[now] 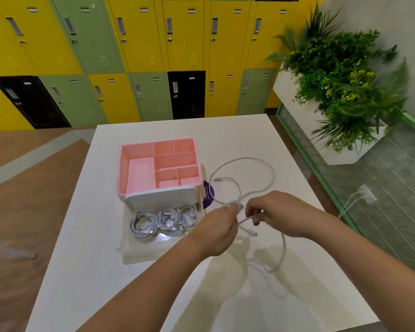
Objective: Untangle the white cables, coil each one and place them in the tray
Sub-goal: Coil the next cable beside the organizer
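White cables (pixel 143 225), three coiled in one tray (pixel 130 250)

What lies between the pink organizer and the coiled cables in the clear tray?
In the head view, a white rounded lid lies between the pink organizer and the coiled cables.

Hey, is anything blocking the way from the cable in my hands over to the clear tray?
Nothing visible does. The left hand and right hand hold the cable just right of the clear tray; a white lid covers only its far end.
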Motion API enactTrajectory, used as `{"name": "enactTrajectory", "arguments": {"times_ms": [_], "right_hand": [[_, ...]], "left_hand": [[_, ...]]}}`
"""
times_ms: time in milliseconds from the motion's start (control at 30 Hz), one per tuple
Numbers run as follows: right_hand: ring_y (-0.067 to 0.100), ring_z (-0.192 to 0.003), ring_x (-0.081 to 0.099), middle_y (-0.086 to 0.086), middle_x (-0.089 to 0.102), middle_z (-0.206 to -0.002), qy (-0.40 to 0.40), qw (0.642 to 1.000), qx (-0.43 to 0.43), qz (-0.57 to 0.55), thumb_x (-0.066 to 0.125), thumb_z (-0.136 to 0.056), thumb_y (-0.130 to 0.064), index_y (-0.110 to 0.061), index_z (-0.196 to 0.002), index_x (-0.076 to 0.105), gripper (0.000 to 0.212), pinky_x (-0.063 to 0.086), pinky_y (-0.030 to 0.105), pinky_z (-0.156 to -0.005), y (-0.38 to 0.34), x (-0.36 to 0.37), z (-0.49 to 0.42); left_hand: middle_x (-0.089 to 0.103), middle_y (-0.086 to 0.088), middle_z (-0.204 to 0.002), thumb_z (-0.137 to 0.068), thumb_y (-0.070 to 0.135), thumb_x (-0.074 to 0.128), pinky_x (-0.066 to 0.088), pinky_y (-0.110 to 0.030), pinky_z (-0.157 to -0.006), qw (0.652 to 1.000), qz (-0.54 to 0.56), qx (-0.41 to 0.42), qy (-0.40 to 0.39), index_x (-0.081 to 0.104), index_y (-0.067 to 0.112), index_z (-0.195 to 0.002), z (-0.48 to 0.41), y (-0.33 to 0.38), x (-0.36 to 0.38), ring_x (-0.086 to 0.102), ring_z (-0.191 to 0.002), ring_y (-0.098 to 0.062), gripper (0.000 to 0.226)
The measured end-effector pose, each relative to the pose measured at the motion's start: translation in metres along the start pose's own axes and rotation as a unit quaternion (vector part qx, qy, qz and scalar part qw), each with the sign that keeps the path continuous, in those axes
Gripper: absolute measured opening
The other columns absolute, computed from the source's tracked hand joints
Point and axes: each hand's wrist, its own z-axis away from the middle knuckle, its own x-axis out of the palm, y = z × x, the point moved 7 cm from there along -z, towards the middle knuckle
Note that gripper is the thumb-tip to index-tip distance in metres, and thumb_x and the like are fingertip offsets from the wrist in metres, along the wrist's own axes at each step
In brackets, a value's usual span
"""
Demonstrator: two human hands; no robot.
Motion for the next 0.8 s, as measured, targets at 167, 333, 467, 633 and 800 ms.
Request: {"name": "enactTrajectory", "arguments": {"times_ms": [167, 333, 467, 633, 800], "right_hand": [[0.011, -0.090, 0.049, -0.014, 0.062, -0.092, 0.089, 0.991, -0.021, 0.099, 0.056, -0.094, -0.022, -0.030, -0.100, 0.065, 0.014, 0.045, 0.030, -0.073, 0.007, -0.018, -0.001], [0.020, -0.066, 0.045, -0.005, 0.054, -0.073, 0.211, 0.956, -0.081, 0.186, 0.080, -0.072, -0.014, -0.024, -0.074, 0.072, 0.013, 0.043, 0.034, -0.049, 0.005, -0.019, 0.000], [0.021, -0.074, 0.047, -0.007, 0.057, -0.082, 0.226, 0.963, -0.086, 0.120, 0.067, -0.086, -0.013, -0.021, -0.085, 0.070, 0.009, 0.045, 0.035, -0.060, 0.009, -0.010, -0.004], [0.016, -0.076, 0.054, -0.009, 0.059, -0.075, 0.112, 0.974, 0.040, -0.192, 0.039, -0.102, -0.023, -0.025, -0.086, 0.052, 0.021, 0.044, 0.031, -0.070, 0.024, 0.012, -0.008], [0.009, -0.078, 0.056, -0.008, 0.060, -0.078, 0.160, 0.957, 0.061, -0.234, 0.042, -0.100, -0.020, -0.022, -0.094, 0.054, 0.013, 0.046, 0.030, -0.074, 0.029, 0.010, -0.006]], "left_hand": [[0.040, 0.007, -0.066, -0.103, 0.031, 0.035, 0.023, -0.031, -0.058, 1.000, -0.002, 0.001, 0.003, 0.030, 0.028, -0.073, 0.007, 0.004, -0.002, 0.040, -0.059, -0.008, 0.030], [0.051, 0.006, -0.068, -0.104, 0.034, 0.034, 0.028, -0.028, -0.056, 0.998, 0.061, -0.011, 0.031, 0.042, 0.025, -0.077, 0.008, 0.008, -0.002, 0.045, -0.061, -0.008, 0.029], [0.058, 0.010, -0.087, -0.104, 0.032, 0.034, 0.035, -0.010, -0.065, 0.985, 0.153, -0.053, 0.063, 0.062, 0.019, -0.115, 0.010, 0.004, -0.010, 0.049, -0.079, -0.004, 0.032], [0.053, 0.015, -0.075, -0.103, 0.037, 0.036, 0.049, -0.036, -0.086, 0.966, 0.233, -0.070, 0.085, 0.064, 0.023, -0.113, 0.009, 0.000, -0.013, 0.051, -0.076, -0.004, 0.033], [0.049, 0.014, -0.068, -0.101, 0.036, 0.040, 0.050, -0.044, -0.090, 0.938, 0.316, -0.084, 0.113, 0.067, 0.028, -0.106, 0.011, -0.004, -0.018, 0.049, -0.072, -0.007, 0.028]]}}
